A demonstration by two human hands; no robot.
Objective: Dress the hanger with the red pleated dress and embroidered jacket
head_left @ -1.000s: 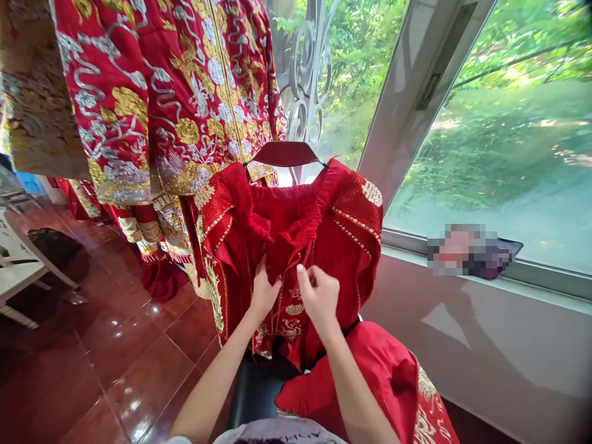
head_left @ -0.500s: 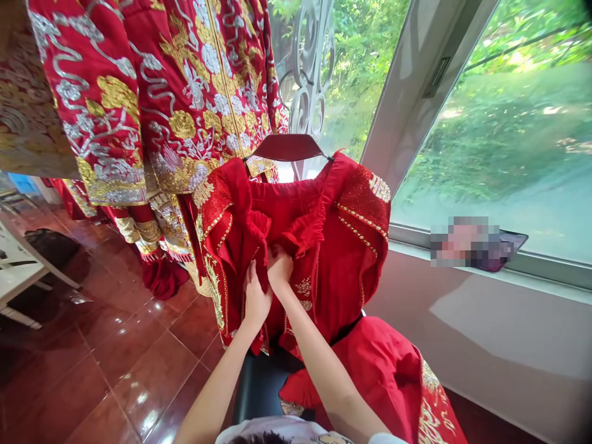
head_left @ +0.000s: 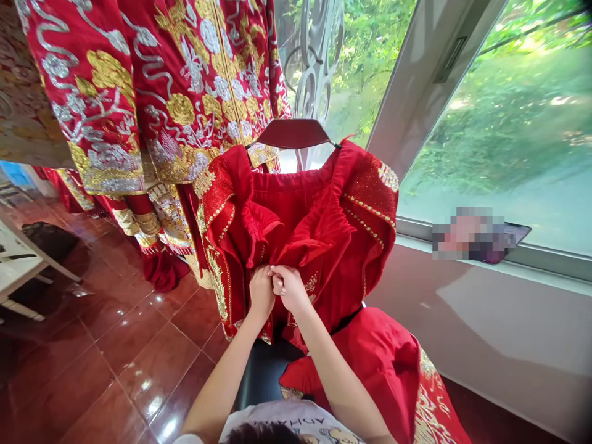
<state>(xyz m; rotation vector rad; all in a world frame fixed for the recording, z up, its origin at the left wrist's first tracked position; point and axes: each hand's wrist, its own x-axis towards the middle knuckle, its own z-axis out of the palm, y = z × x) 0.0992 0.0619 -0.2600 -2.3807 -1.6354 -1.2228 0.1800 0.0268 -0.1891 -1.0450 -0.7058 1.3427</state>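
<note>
A red jacket [head_left: 370, 246] with gold beading and embroidery hangs in front of me on a dark red hanger [head_left: 292, 134]. Its front falls partly open, and the ruffled collar edges fold outward. My left hand [head_left: 262, 291] is closed on the jacket's front edge at mid-chest. Right beside it, my right hand [head_left: 289, 287] pinches the opposite front edge, knuckles toward me. The two hands touch at the fingertips, and whatever fastening may lie between them is hidden. Another red garment with gold embroidery [head_left: 370, 357] lies over my right side, below the jacket.
Embroidered red garments [head_left: 198, 92] hang close behind on the left. A white chair [head_left: 23, 265] stands on the tiled floor [head_left: 134, 345]. A phone [head_left: 515, 234] rests on the window sill at right. A black seat [head_left: 263, 373] shows beneath the jacket.
My hands have drawn together and come out from inside the jacket's opening to its front edges. The collar ruffles now spread wider. The view has shifted slightly.
</note>
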